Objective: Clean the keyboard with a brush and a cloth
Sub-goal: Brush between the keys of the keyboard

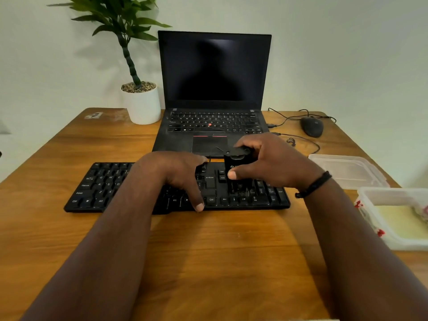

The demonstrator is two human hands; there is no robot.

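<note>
A black keyboard (102, 186) lies across the wooden table (208, 251) in front of me. My left hand (180, 172) rests flat on its middle keys, thumb down at the front edge, holding nothing. My right hand (271, 161) grips a black brush (238, 163) upright, its bristles down on the keys between the arrow block and the number pad. A black bracelet sits on my right wrist. The cloth is a pale folded piece (403, 225) inside the open plastic box at the right.
An open black laptop (213, 72) stands behind the keyboard. A potted plant in a white pot (143, 105) is at the back left. A black mouse (312, 126) with its cable lies back right. A clear lid (347, 170) and a plastic box (370, 200) sit at the right edge.
</note>
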